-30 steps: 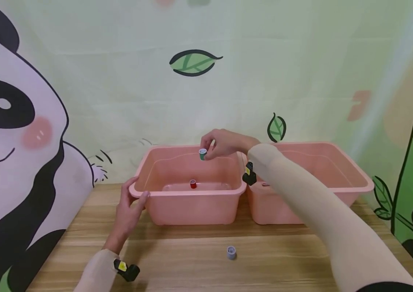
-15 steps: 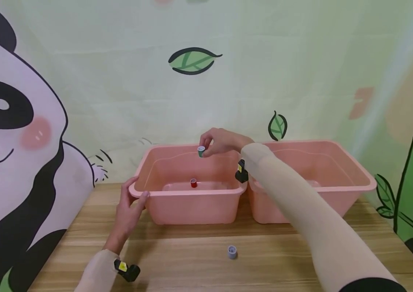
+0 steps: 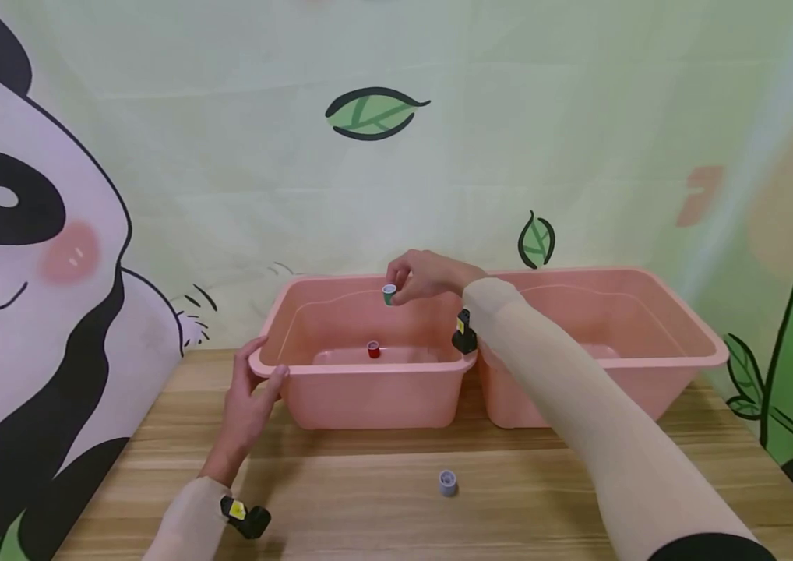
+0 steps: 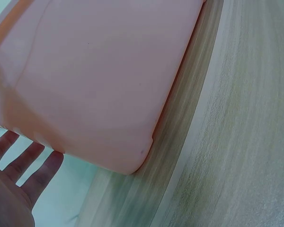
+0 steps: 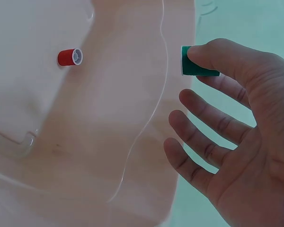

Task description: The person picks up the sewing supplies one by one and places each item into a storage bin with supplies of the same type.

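Note:
My right hand [image 3: 431, 274] pinches a green thread spool [image 3: 389, 294] between thumb and index finger, over the back part of the left pink tub [image 3: 375, 401]. In the right wrist view the other fingers spread loosely below the green spool [image 5: 200, 61]. A red thread spool [image 3: 374, 350] lies on that tub's floor, its white spoked end showing in the right wrist view. At the tub's front left corner my left hand [image 3: 248, 405] grips the rim, thumb at the front. Its fingers [image 4: 42, 175] touch the outer side wall in the left wrist view.
A second pink tub [image 3: 607, 304] stands close on the right, partly hidden by my right sleeve. A grey-blue spool [image 3: 448, 483] stands on the wooden table [image 3: 340, 506] in front of the tubs. Behind hangs a printed cloth [image 3: 242, 156] with a panda and leaves.
My right forearm has shifted slightly left, uncovering more of the right tub. The green spool stays pinched above the left tub, and my left hand keeps its place on the rim.

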Demonstrator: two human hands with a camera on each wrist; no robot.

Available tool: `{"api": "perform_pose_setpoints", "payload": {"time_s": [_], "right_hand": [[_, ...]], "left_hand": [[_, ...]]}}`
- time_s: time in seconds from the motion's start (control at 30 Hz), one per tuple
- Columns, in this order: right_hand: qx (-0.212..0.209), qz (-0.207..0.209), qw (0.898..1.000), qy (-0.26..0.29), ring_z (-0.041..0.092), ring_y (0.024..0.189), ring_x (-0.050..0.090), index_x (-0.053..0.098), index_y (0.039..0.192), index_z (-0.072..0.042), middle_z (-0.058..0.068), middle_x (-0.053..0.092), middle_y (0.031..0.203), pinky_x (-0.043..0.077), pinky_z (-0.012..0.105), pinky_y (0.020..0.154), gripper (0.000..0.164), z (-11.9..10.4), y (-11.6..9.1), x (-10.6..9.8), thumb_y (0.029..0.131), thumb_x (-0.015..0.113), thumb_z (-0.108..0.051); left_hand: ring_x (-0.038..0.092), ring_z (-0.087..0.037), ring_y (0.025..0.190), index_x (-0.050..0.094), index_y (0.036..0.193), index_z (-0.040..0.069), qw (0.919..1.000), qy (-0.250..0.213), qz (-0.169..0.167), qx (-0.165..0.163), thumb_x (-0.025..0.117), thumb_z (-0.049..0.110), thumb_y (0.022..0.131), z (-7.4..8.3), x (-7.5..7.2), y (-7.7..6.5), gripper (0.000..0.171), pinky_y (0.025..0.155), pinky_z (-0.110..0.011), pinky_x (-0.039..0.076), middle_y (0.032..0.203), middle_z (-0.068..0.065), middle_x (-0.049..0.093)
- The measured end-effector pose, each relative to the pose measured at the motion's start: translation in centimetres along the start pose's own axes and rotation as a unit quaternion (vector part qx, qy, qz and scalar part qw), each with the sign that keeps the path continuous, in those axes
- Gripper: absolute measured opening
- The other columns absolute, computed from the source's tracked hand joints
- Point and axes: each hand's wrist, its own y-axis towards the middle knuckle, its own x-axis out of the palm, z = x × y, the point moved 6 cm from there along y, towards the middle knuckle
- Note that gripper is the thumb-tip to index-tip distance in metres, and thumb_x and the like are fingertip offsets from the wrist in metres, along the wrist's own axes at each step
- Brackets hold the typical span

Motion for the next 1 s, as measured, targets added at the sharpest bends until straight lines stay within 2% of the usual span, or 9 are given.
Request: {"api": "perform_pose_setpoints", "payload": {"time_s": [0.27, 0.53, 1.0], "right_hand": [[0.004, 0.008, 1.000, 0.009, 0.027, 0.111, 0.058, 0.070, 0.112, -0.017, 0.006, 0.065, 0.119, 0.055, 0.041, 0.096, 0.021, -0.10, 0.20, 0.31, 0.093, 0.078, -0.022], [0.011, 0.006, 1.000, -0.005, 0.028, 0.119, 0.056, 0.057, 0.140, -0.019, 0.014, 0.054, 0.143, 0.054, 0.045, 0.099, 0.049, 0.00, 0.37, 0.72, 0.094, 0.075, -0.023], [0.024, 0.018, 1.000, -0.007, 0.026, 0.118, 0.055, 0.055, 0.142, -0.025, 0.010, 0.052, 0.144, 0.056, 0.043, 0.097, 0.056, 0.03, -0.25, 0.38, 0.091, 0.078, -0.029]], "left_hand": [[0.049, -0.027, 0.126, 0.024, 0.158, 0.037, 1.0000, 0.007, 0.004, -0.004, 0.061, 0.038, 0.104, 0.19, -0.06, 0.02, 0.066, 0.089, -0.031, 0.059, 0.158, -0.007, 0.039], [0.049, -0.027, 0.125, 0.023, 0.159, 0.035, 1.0000, -0.003, -0.001, -0.004, 0.061, 0.035, 0.104, 0.08, 0.02, -0.16, 0.066, 0.085, -0.025, 0.058, 0.158, -0.009, 0.039], [0.049, -0.027, 0.125, 0.023, 0.159, 0.035, 1.0000, -0.001, 0.000, -0.001, 0.060, 0.034, 0.105, 0.30, 0.08, -0.10, 0.066, 0.087, -0.026, 0.058, 0.158, -0.008, 0.039]]}}
